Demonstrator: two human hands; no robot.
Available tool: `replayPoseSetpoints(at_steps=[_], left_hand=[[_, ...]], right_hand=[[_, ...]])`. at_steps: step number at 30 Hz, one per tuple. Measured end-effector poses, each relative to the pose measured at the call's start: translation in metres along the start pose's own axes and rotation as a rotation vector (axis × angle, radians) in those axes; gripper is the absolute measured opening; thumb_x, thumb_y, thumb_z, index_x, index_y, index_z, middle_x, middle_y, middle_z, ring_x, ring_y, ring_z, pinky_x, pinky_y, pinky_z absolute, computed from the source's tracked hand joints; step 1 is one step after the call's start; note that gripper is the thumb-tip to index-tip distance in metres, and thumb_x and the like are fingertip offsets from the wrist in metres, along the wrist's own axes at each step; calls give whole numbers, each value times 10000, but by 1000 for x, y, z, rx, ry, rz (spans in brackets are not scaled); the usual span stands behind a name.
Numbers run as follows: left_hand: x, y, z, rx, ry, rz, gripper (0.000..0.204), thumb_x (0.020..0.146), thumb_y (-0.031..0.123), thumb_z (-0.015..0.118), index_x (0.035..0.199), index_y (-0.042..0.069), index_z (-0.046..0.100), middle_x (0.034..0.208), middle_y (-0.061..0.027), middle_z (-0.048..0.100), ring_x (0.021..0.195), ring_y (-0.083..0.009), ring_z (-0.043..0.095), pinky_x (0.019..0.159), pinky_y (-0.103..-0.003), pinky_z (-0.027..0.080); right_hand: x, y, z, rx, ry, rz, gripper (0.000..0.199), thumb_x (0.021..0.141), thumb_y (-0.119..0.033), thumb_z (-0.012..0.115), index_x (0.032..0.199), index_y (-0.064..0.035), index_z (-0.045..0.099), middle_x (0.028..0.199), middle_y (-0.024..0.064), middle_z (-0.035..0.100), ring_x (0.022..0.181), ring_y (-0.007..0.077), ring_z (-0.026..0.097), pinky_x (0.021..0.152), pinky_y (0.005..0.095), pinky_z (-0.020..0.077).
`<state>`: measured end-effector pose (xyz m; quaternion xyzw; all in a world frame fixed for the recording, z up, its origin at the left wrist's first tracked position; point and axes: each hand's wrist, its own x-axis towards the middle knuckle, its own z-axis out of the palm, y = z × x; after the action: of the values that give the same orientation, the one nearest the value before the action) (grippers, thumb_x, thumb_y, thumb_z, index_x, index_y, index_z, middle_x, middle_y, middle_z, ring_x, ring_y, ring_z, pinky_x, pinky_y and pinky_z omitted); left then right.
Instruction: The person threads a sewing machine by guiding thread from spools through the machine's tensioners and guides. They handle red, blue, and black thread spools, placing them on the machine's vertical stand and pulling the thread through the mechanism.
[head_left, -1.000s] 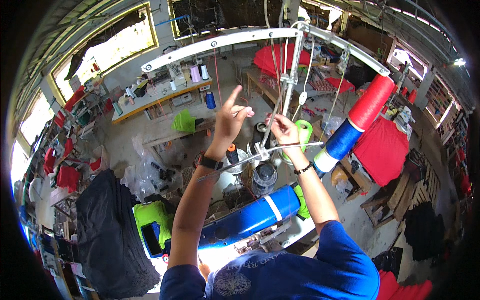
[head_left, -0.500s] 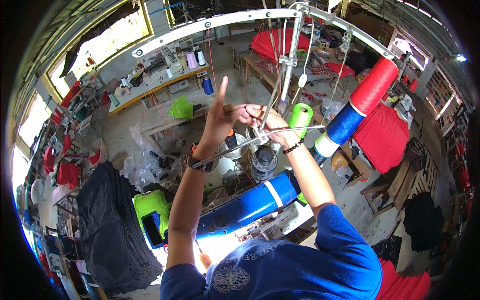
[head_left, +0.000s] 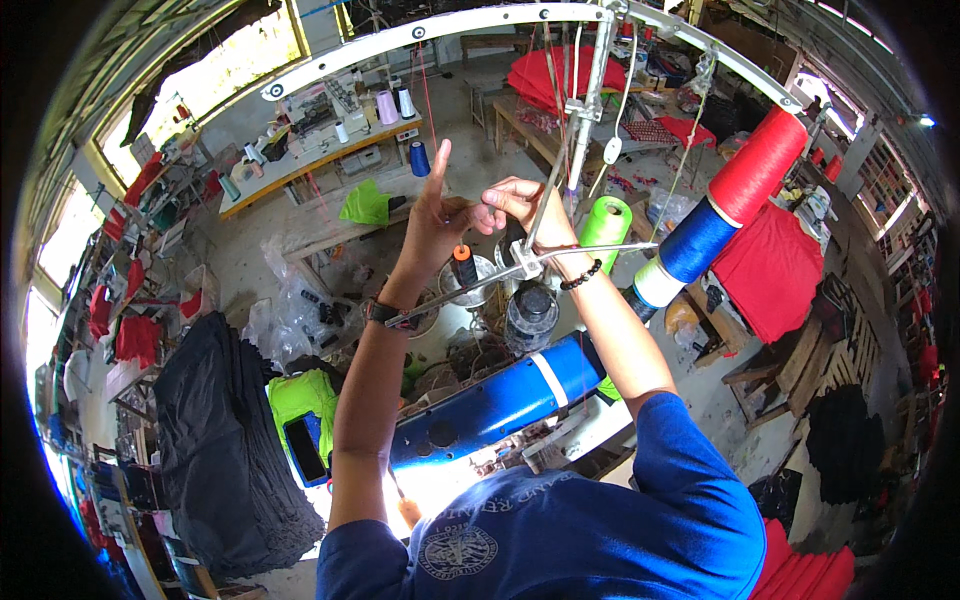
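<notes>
In front of a metal thread stand [head_left: 592, 120], both my hands are raised with their fingertips close together. My left hand [head_left: 435, 222] has one finger stretched upward while its other fingers pinch; anything between them is too fine to make out. My right hand [head_left: 528, 205] is pinched too, facing the left just behind the stand's thin rod [head_left: 470, 290] and clamp [head_left: 525, 262]. A neon green thread cone [head_left: 606, 222] stands right of my right hand. Below my left hand is a small black spool [head_left: 464, 268] with an orange top. A red thread [head_left: 427, 92] hangs from the overhead bar [head_left: 470, 22].
Red [head_left: 757, 165], blue [head_left: 697, 242] and white thread cones [head_left: 655, 284] line up at right. Below my hands lie a dark jar [head_left: 531, 318] and a blue sewing machine [head_left: 490, 405]. Black fabric [head_left: 215, 450] and a phone [head_left: 303, 448] on green cloth are at left.
My right hand's fingers have lifted slightly and drawn a little apart from the left hand's fingers. My left hand has shifted slightly left, and the view has moved a little.
</notes>
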<state>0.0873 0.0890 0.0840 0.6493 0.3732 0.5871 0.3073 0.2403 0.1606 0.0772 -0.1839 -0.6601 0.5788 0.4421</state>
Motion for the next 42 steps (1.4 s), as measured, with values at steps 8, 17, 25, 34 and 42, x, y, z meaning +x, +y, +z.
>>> replayPoseSetpoints(at_steps=[8, 17, 25, 34, 42], left_hand=[[-3, -34, -1, -573, -21, -200, 480, 898, 113, 537, 1334, 13, 363, 972, -136, 624, 902, -202, 613, 843, -333, 468], [5, -32, -18, 221, -15, -285, 216, 815, 227, 656, 913, 40, 702, 911, -50, 674, 898, -169, 612, 834, -300, 448], [19, -8, -11, 936, 280, 440, 119, 723, 130, 693, 836, 112, 728, 820, -53, 673, 697, -192, 608, 696, -283, 446], [11, -3, 4, 324, 223, 85, 110, 749, 73, 683, 850, 32, 700, 771, -60, 679, 695, -123, 632, 628, -230, 485], [5, -35, 5, 72, 462, 212, 119, 765, 85, 700, 872, 36, 687, 868, -37, 651, 782, -98, 602, 689, -239, 472]], right_hand=[[12, 12, -3, -533, 207, -437, 153, 765, -180, 709, 748, -30, 682, 692, 49, 556, 563, 114, 507, 498, 261, 390], [5, 10, -1, -723, 301, -429, 190, 780, -226, 692, 748, -39, 674, 668, 57, 570, 558, 141, 537, 495, 275, 400], [-21, 17, 18, 370, 126, 238, 266, 854, -295, 634, 794, -37, 610, 625, -15, 527, 471, 87, 488, 433, 212, 373], [-14, 32, 26, 939, -145, 371, 147, 905, -220, 544, 813, -109, 518, 631, -33, 465, 481, 72, 416, 461, 208, 356], [12, 24, 29, 544, -3, 227, 190, 906, -229, 537, 795, -77, 560, 551, -33, 467, 385, 51, 377, 358, 200, 290]])
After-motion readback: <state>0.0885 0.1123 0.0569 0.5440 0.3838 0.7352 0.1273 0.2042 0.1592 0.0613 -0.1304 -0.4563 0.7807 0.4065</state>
